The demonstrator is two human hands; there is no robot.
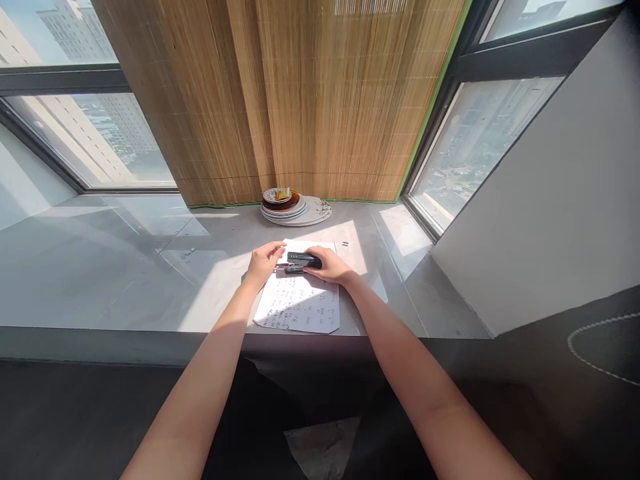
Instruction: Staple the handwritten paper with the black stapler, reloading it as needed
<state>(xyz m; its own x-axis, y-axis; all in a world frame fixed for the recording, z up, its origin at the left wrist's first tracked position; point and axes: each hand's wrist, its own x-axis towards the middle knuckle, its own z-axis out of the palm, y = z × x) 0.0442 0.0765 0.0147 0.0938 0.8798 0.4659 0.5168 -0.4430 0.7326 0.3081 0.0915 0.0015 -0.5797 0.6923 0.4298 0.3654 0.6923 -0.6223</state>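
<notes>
A black stapler (303,259) lies sideways over the handwritten paper (300,307), its upper arm lifted away from its base. Around its rear end, on the right, my right hand (327,265) is closed, gripping it. My left hand (264,262) is at the stapler's front end, fingers curled and drawn together near a thin metal part. Whether something small sits between those fingertips is too small to tell. Two tiny dark strips (345,244), maybe staples, lie to the right beyond the paper.
Plates and saucers (284,208) are stacked at the back of the windowsill (225,233), with a small yellow item (283,195) on top. A bamboo blind (300,107) hangs behind them. The sill's front edge runs just below the paper, and a white wall (545,200) slopes along the right.
</notes>
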